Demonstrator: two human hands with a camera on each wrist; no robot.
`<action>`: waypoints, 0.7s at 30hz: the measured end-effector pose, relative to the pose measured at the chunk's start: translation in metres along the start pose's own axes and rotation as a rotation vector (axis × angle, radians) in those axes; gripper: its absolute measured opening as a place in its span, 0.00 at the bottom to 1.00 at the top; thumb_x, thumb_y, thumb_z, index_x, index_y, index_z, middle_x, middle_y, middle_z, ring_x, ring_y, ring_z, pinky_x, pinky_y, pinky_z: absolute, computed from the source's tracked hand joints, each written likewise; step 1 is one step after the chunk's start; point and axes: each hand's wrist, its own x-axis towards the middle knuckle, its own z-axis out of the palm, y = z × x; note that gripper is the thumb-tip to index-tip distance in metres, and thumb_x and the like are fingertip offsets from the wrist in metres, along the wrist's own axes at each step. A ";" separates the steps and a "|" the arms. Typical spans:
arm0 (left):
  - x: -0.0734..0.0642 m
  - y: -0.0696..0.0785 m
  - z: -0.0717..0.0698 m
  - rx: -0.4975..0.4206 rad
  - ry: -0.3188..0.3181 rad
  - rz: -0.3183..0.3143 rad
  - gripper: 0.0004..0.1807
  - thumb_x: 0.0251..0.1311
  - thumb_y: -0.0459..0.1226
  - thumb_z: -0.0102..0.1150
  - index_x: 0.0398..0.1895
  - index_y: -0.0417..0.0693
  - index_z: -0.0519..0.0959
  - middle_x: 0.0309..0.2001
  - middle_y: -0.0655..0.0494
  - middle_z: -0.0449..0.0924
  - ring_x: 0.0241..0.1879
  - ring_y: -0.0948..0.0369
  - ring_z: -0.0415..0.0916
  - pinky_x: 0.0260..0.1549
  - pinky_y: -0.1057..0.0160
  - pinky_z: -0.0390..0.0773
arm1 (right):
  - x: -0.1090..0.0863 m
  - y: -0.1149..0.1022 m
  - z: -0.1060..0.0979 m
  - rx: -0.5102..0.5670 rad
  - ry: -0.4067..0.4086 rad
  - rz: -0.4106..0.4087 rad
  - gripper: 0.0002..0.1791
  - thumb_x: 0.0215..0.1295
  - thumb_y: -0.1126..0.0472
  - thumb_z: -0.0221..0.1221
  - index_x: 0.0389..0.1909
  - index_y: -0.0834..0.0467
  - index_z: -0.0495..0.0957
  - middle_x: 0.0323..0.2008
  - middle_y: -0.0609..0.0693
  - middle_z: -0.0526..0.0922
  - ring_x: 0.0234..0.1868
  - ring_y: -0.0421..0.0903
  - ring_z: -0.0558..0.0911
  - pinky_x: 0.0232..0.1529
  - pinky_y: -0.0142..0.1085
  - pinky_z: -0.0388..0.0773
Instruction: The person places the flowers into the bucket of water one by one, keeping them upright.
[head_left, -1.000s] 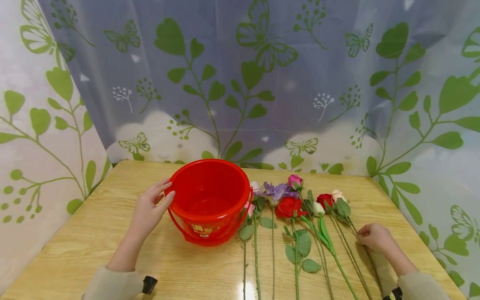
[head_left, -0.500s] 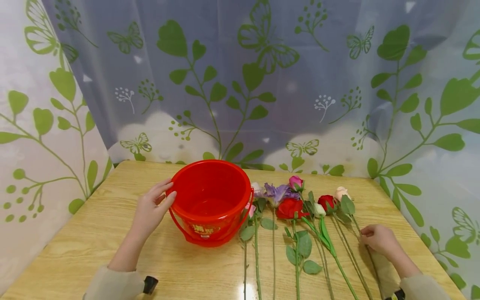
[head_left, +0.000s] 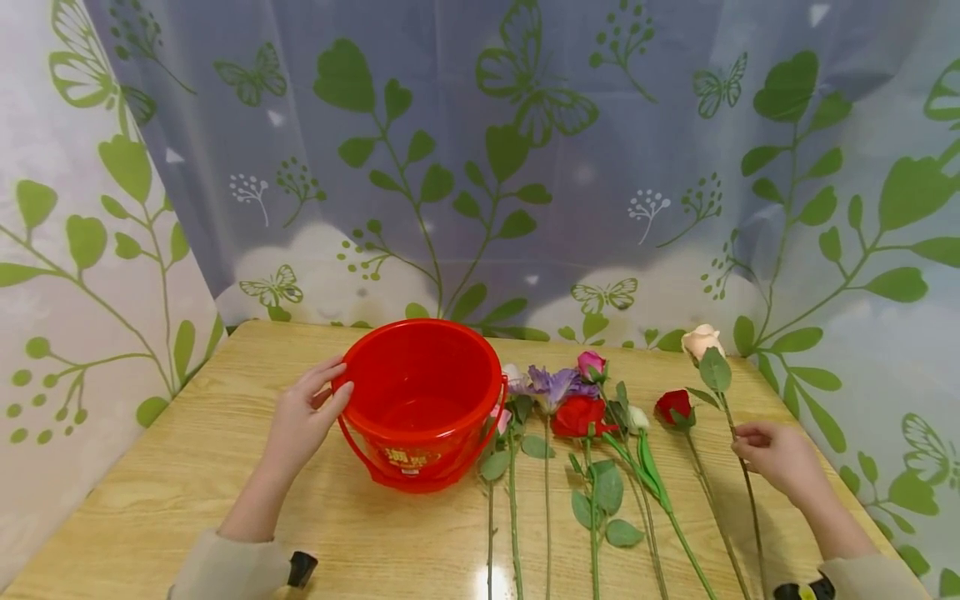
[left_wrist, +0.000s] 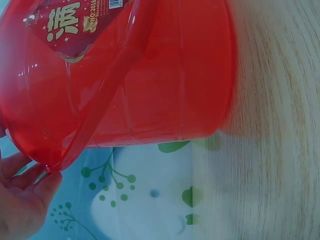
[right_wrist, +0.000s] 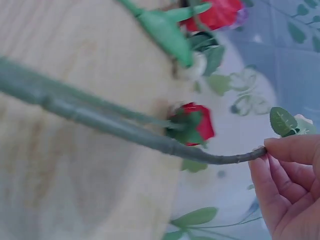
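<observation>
At the rim of a red plastic bucket (head_left: 457, 471), my left hand (head_left: 295, 421) holds the left side with thumb and fingertips. In the left wrist view, the thumb (left_wrist: 48, 186) lies right at the lug where the bucket's handle (left_wrist: 107, 82) joins. My right hand (head_left: 780, 458) pinches the stem of a pale peach artificial rose (head_left: 703, 343) between thumb and fingers. The bloom stands above the table's far right part, and the stem (right_wrist: 120, 125) slants down toward the front. A dark red rose (head_left: 675, 407) lies just left of it.
Several more artificial flowers lie side by side right of the bucket, among them a large red rose (head_left: 581, 415), a purple flower (head_left: 553, 385), a magenta rose (head_left: 591, 364) and a white tulip (head_left: 637, 418). A patterned curtain (head_left: 480, 208) hangs behind the wooden table (head_left: 187, 467).
My right hand has raised the peach rose and shifted it slightly right; its bloom is now higher. The dark red rose has moved a little right. The left hand and bucket stay put.
</observation>
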 end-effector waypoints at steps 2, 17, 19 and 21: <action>0.000 -0.003 0.000 0.005 0.000 -0.002 0.15 0.53 0.25 0.55 0.45 0.23 0.73 0.50 0.35 0.71 0.50 0.44 0.68 0.42 0.52 0.71 | -0.001 -0.007 -0.004 0.013 0.020 -0.015 0.18 0.59 0.68 0.52 0.45 0.79 0.68 0.32 0.64 0.77 0.30 0.52 0.79 0.27 0.36 0.80; 0.000 -0.028 0.001 -0.021 -0.035 -0.053 0.19 0.56 0.31 0.56 0.50 0.28 0.71 0.55 0.39 0.68 0.54 0.48 0.65 0.44 0.57 0.71 | -0.006 -0.068 -0.006 0.191 0.148 -0.079 0.22 0.60 0.62 0.55 0.49 0.74 0.68 0.36 0.60 0.77 0.30 0.27 0.75 0.29 0.28 0.79; 0.000 -0.027 0.001 -0.028 -0.036 -0.053 0.19 0.56 0.31 0.56 0.50 0.28 0.71 0.55 0.39 0.68 0.54 0.48 0.65 0.44 0.59 0.71 | -0.006 -0.074 -0.003 0.222 0.164 -0.089 0.21 0.60 0.62 0.55 0.50 0.74 0.68 0.36 0.57 0.77 0.30 0.28 0.76 0.30 0.28 0.78; 0.000 -0.027 0.001 -0.035 -0.036 -0.050 0.19 0.56 0.31 0.55 0.50 0.28 0.71 0.55 0.39 0.68 0.54 0.49 0.65 0.43 0.61 0.71 | -0.004 -0.079 0.000 0.266 0.176 -0.097 0.22 0.59 0.61 0.56 0.49 0.73 0.69 0.36 0.56 0.76 0.31 0.29 0.77 0.30 0.28 0.78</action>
